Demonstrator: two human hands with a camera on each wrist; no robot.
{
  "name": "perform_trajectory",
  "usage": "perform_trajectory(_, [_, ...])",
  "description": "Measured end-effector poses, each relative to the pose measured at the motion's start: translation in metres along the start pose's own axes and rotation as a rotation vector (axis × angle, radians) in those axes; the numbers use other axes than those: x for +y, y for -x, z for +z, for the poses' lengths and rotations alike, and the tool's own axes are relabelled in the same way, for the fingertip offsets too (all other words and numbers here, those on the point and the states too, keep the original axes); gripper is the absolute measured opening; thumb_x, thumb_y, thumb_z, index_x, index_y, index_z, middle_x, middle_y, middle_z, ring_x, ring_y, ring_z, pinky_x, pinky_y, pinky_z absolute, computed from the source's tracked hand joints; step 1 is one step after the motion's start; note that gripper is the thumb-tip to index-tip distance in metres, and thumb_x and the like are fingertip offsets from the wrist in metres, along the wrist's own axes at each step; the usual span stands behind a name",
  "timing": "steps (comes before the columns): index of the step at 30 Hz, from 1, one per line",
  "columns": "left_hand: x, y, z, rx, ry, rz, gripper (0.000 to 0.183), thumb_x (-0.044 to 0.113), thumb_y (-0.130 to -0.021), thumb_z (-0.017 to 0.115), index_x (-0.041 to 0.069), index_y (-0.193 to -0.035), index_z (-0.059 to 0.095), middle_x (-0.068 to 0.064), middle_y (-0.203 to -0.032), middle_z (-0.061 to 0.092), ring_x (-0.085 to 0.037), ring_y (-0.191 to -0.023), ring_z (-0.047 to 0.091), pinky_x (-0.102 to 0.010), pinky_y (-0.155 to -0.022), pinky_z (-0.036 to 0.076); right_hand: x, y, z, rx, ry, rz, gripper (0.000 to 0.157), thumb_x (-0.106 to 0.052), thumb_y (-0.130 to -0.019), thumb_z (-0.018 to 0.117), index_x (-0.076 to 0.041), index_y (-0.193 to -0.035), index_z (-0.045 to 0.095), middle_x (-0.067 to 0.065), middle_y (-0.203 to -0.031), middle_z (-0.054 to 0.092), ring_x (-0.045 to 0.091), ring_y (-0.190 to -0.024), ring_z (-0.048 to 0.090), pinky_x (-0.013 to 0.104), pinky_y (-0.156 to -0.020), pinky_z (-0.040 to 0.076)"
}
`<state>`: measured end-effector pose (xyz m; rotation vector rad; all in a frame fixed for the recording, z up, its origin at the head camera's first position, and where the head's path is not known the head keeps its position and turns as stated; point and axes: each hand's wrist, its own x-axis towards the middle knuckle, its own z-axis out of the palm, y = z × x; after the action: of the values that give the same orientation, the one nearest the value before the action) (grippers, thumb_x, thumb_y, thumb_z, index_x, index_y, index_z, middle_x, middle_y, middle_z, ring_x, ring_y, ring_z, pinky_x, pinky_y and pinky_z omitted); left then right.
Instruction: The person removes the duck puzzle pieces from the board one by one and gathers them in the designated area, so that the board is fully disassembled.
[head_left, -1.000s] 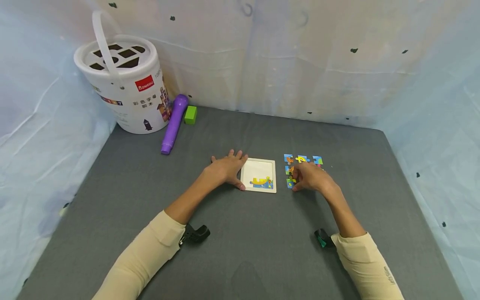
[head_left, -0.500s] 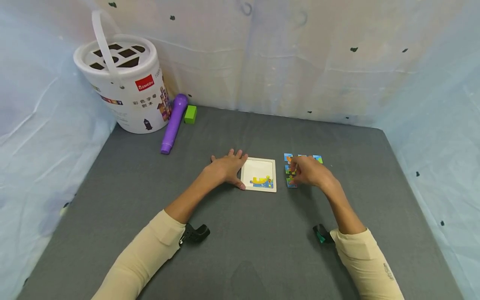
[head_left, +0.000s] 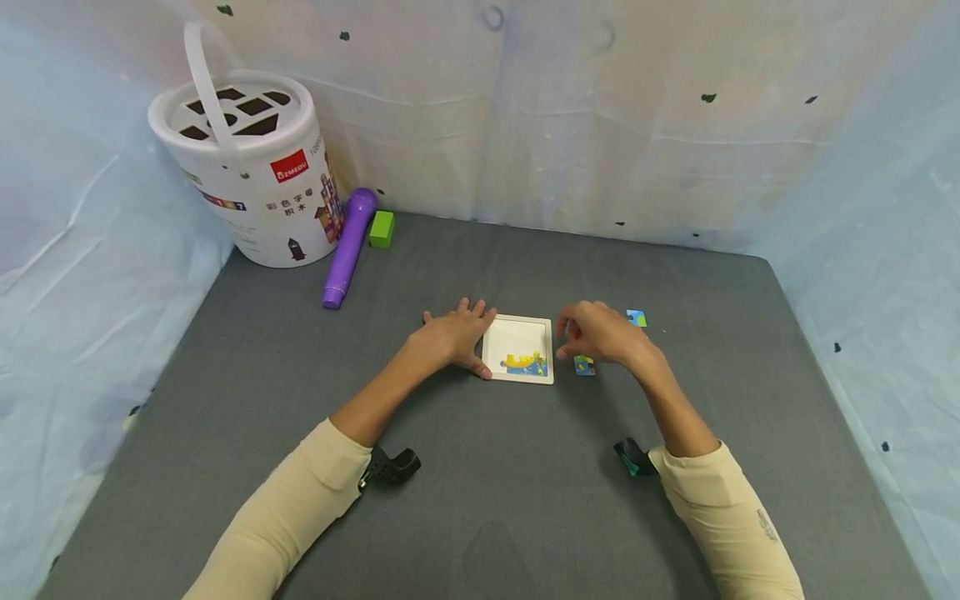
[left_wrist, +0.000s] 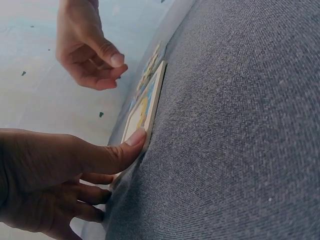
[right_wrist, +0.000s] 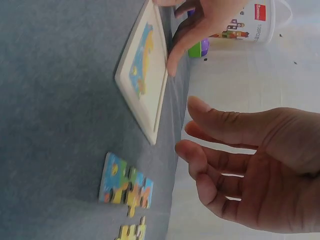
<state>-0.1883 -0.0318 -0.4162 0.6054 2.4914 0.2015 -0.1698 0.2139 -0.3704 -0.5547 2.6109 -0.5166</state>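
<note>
My left hand [head_left: 452, 336] lies spread at the left side of a shallow square wooden puzzle tray [head_left: 516, 383]. Its thumb rests on the tray's near left corner. Inside the tray, along the near side, sits a printed patch [head_left: 527, 364] in yellow and blue. My right hand [head_left: 602, 332] hovers between the tray and the loose jigsaw pieces, its fingers loosely bent. In the right wrist view its thumb and fingertips stand apart, with nothing visible between them. Colourful jigsaw pieces [right_wrist: 127, 182] lie close together below it; the head view hides most of them behind the hand.
At the back left stands a white bucket [head_left: 258, 200] with a handle and a lid of shaped holes. A purple toy microphone [head_left: 349, 250] lies against it, beside a green block [head_left: 381, 229]. Pale sheeting [head_left: 562, 125] hangs behind the grey cloth-covered table [head_left: 480, 483].
My right hand has moved left from over the jigsaw pieces towards the tray, and now covers the upper left pieces. My left hand and the tray have stayed put.
</note>
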Motion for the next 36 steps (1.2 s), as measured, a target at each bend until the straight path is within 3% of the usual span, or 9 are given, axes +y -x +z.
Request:
perform_trajectory(3, [0.0, 0.0, 0.0, -0.002, -0.003, -0.002, 0.115, 0.053, -0.085, 0.082, 0.016, -0.17, 0.013, -0.011, -0.178, 0.006, -0.038, -0.166, 0.005, -0.082, -0.118, 0.021, -0.003, -0.003, 0.0, 0.002, -0.024, -0.061, 0.023, -0.005, -0.094, 0.075, 0.007, -0.114, 0.071, 0.013, -0.081, 0.069, 0.016, -0.068, 0.057, 0.032, -0.067, 0.048])
perform_trajectory(7, [0.001, 0.0, 0.0, -0.011, -0.007, -0.001, 0.114, 0.053, -0.086, 0.082, 0.017, -0.17, 0.013, -0.011, -0.178, 0.006, -0.037, -0.166, 0.005, -0.082, -0.118, 0.021, -0.008, -0.01, 0.002, -0.003, -0.019, -0.118, 0.017, 0.002, -0.099, 0.063, 0.007, -0.112, 0.072, 0.02, -0.093, 0.076, 0.018, -0.073, 0.064, 0.034, -0.07, 0.054])
perform_trajectory(11, [0.001, 0.0, -0.001, -0.012, -0.007, -0.007, 0.114, 0.054, -0.086, 0.081, 0.017, -0.17, 0.013, -0.011, -0.178, 0.006, -0.037, -0.166, 0.005, -0.081, -0.119, 0.021, -0.016, -0.016, 0.002, -0.02, -0.003, -0.114, 0.02, 0.004, -0.102, 0.057, 0.007, -0.114, 0.072, 0.023, -0.106, 0.076, 0.025, -0.086, 0.072, 0.038, -0.076, 0.058])
perform_trajectory(16, [0.003, 0.0, -0.002, -0.012, -0.009, -0.013, 0.114, 0.054, -0.086, 0.081, 0.017, -0.17, 0.013, -0.012, -0.178, 0.006, -0.038, -0.165, 0.006, -0.081, -0.119, 0.021, -0.023, -0.018, 0.0, -0.032, -0.009, -0.108, 0.022, 0.004, -0.103, 0.055, 0.007, -0.117, 0.072, 0.024, -0.108, 0.076, 0.03, -0.091, 0.074, 0.038, -0.077, 0.059])
perform_trajectory(23, [0.003, 0.0, -0.003, -0.002, -0.008, -0.013, 0.114, 0.053, -0.085, 0.082, 0.016, -0.17, 0.014, -0.012, -0.178, 0.007, -0.038, -0.165, 0.007, -0.081, -0.118, 0.022, -0.027, -0.022, -0.003, -0.036, 0.013, -0.126, 0.02, -0.003, -0.102, 0.064, 0.006, -0.117, 0.073, 0.019, -0.106, 0.078, 0.024, -0.088, 0.073, 0.04, -0.079, 0.06])
perform_trajectory(30, [0.001, 0.001, -0.003, -0.001, -0.015, -0.016, 0.114, 0.054, -0.086, 0.081, 0.016, -0.17, 0.014, -0.011, -0.178, 0.007, -0.037, -0.166, 0.007, -0.08, -0.118, 0.023, -0.034, -0.03, 0.0, -0.091, 0.021, -0.134, 0.027, -0.008, -0.096, 0.074, 0.006, -0.119, 0.073, 0.017, -0.105, 0.077, 0.023, -0.087, 0.072, 0.04, -0.081, 0.06])
perform_trajectory(36, [0.001, 0.002, -0.002, -0.004, -0.018, -0.004, 0.113, 0.055, -0.087, 0.08, 0.016, -0.17, 0.013, -0.012, -0.178, 0.007, -0.038, -0.165, 0.007, -0.081, -0.118, 0.023, -0.038, -0.035, 0.009, -0.136, 0.057, -0.111, 0.025, -0.009, -0.091, 0.08, 0.004, -0.111, 0.075, 0.014, -0.098, 0.075, 0.019, -0.08, 0.067, 0.034, -0.075, 0.057])
